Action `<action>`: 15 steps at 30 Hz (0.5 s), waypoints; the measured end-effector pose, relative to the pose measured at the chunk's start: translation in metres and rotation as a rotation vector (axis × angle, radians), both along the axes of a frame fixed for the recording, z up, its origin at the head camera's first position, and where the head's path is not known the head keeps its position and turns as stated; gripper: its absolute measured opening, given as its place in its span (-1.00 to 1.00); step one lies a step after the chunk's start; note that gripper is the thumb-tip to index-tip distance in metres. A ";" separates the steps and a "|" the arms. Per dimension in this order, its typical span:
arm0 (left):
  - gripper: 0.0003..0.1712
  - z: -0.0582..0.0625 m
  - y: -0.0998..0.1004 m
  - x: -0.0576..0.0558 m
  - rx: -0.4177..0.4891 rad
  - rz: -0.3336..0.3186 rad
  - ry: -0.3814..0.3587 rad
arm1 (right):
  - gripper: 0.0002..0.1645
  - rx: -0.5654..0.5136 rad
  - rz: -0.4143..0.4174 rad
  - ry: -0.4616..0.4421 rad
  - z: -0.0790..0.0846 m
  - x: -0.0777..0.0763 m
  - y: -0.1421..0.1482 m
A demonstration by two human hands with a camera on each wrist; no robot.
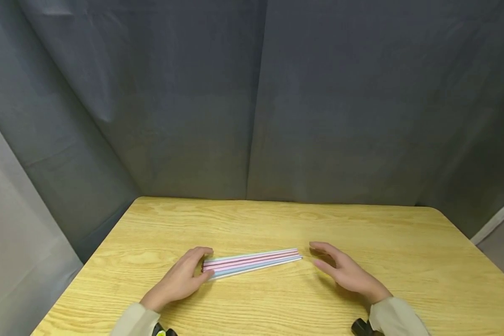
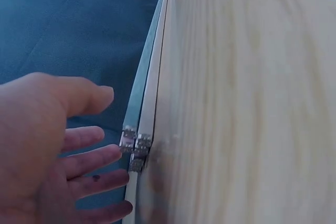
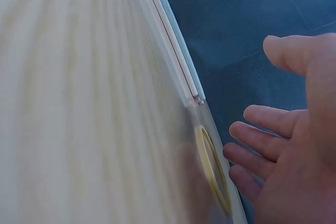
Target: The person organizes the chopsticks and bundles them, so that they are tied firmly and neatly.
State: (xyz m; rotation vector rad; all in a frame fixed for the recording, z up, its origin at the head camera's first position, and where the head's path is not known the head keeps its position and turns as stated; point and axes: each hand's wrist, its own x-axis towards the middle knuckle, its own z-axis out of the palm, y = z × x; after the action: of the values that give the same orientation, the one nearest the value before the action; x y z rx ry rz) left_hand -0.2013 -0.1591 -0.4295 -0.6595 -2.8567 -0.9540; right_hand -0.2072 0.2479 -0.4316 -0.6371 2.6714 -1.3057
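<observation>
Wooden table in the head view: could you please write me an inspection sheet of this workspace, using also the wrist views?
Surface: wooden table, light, with visible grain.
Job's things: slim pastel sticks lie together; a thin yellowish loop is just past their right ends.
Clutter: nothing seen.
Hands: left hand at the sticks' left ends, contact unclear; right hand apart from the sticks, near the loop.
Cables: nothing seen.
Surroundings: dark fabric hangs behind the table.

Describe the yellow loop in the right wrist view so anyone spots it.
In that view, the wooden tabletop fills the left side. Follow the pastel sticks down the picture to their ends; just below, left of the right hand, is the yellow loop, the one closed ring near straight sticks.
</observation>
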 end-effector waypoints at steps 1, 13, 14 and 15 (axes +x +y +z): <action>-0.50 0.000 0.000 -0.001 -0.003 -0.005 0.002 | -0.36 0.000 0.004 0.006 0.000 -0.002 -0.002; -0.52 -0.004 0.004 -0.005 -0.019 -0.006 0.024 | -0.36 -0.017 -0.004 -0.027 -0.005 -0.018 -0.014; -0.52 -0.005 0.004 -0.005 -0.023 -0.007 0.029 | -0.36 -0.021 -0.006 -0.029 -0.005 -0.019 -0.015; -0.53 -0.005 0.004 -0.005 -0.027 -0.009 0.035 | -0.36 -0.021 -0.007 -0.028 -0.006 -0.021 -0.016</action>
State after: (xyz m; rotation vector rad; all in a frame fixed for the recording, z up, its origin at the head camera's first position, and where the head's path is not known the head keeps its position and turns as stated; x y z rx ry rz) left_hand -0.2066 -0.1548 -0.4348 -0.6852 -2.8431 -0.8973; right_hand -0.2278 0.2318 -0.4373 -0.6078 2.6435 -1.3358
